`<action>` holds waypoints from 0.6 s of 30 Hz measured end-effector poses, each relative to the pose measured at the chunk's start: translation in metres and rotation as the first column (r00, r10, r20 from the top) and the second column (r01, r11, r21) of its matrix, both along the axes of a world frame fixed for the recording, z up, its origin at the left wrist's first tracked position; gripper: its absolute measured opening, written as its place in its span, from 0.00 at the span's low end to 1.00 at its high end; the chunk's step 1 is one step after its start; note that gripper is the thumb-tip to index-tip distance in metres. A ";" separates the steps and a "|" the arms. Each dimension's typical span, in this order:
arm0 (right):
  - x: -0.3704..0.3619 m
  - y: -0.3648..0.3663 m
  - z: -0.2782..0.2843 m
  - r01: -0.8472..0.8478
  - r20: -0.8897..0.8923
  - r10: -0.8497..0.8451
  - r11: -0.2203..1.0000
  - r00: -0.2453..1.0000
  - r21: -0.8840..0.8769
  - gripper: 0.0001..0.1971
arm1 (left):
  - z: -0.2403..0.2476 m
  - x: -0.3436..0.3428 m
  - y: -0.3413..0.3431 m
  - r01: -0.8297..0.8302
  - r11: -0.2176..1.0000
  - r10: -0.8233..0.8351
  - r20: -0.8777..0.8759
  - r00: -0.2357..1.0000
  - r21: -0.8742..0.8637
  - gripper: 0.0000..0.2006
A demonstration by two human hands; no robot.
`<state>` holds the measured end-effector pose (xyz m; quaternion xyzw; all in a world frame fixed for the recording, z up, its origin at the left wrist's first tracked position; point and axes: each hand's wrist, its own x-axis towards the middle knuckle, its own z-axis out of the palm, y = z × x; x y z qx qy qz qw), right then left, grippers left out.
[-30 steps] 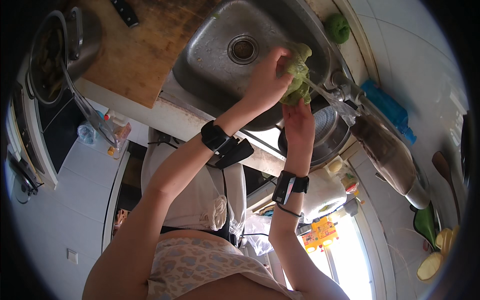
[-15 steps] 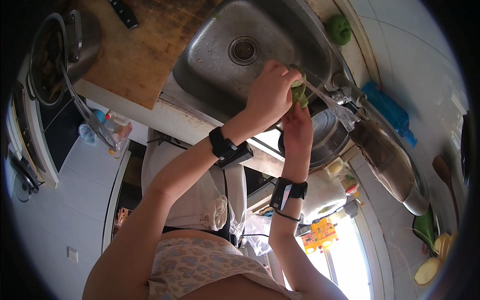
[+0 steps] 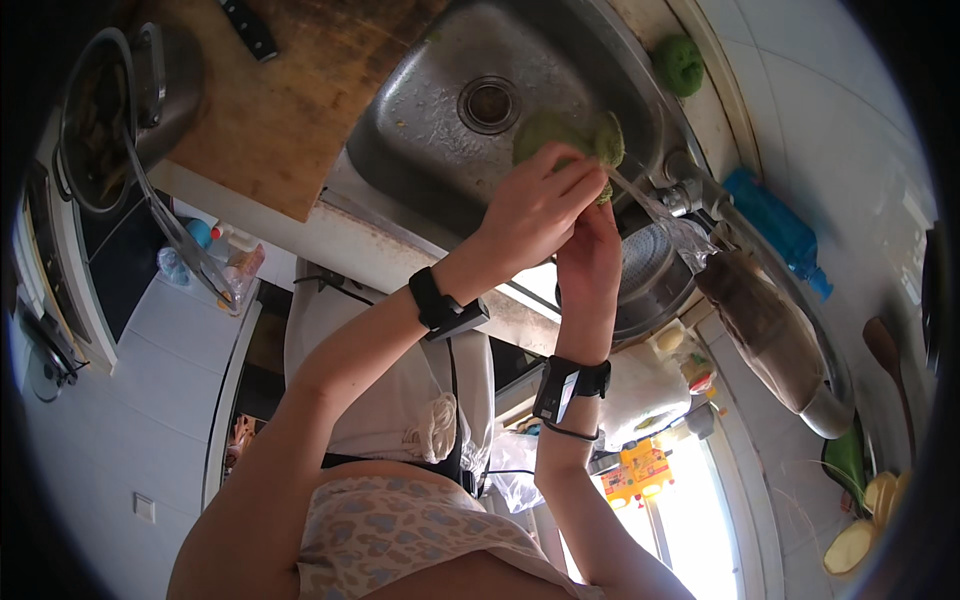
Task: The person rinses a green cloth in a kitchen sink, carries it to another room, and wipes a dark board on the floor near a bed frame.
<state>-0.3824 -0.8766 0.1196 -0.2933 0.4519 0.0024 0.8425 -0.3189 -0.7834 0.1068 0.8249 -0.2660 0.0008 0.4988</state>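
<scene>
Over the right side of the metal sink (image 3: pixel 420 170), both hands are close together on a green textured dishcloth (image 3: pixel 609 138). My left hand (image 3: pixel 540 205) is closed on it with bent fingers, and a blurred part of the cloth hangs beyond the knuckles. My right hand (image 3: pixel 592 250) is just below, its fingers closed on the cloth's lower end and partly hidden by the left hand. A clear stream of water (image 3: pixel 650 207) runs onto the hands from the brown-wrapped tap spout (image 3: pixel 770 325). Wet streaks lie around the drain (image 3: pixel 489 105).
A green scrubber (image 3: pixel 678 66) and a blue bottle (image 3: pixel 775 220) stand along the sink's right ledge. Left of the sink lies a wooden board (image 3: pixel 270 130) with a black-handled knife (image 3: pixel 250 30). A pot (image 3: pixel 170 85) with tongs (image 3: pixel 178 228) is farther left. A perforated metal basin (image 3: pixel 650 265) sits beside my right hand.
The bunched green dishcloth has swung outward and spread beyond my left hand. Both hands have shifted slightly left. More water shows around the drain.
</scene>
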 end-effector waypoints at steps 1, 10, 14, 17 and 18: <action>0.002 0.001 0.000 -0.002 0.001 0.002 1.000 1.000 0.002 0.15 | -0.001 0.000 0.002 -0.002 1.000 0.002 0.001 1.000 0.002 0.17; 0.007 -0.006 0.000 0.095 0.012 -0.097 0.990 0.995 0.107 0.13 | 0.003 -0.016 0.006 0.062 0.998 -0.061 -0.062 0.996 0.013 0.13; 0.011 -0.010 -0.008 -0.026 0.016 0.025 0.999 1.000 0.046 0.13 | 0.008 -0.015 0.009 0.100 0.994 -0.104 -0.127 0.986 -0.033 0.11; 0.017 -0.004 -0.010 -0.036 -0.041 0.035 0.998 0.999 -0.045 0.14 | -0.006 -0.011 0.013 0.024 0.981 -0.073 -0.251 0.965 -0.194 0.10; 0.019 -0.002 -0.008 -0.037 -0.055 0.030 0.992 0.998 -0.123 0.15 | -0.008 -0.006 0.014 -0.075 0.954 -0.030 -0.340 0.940 -0.291 0.10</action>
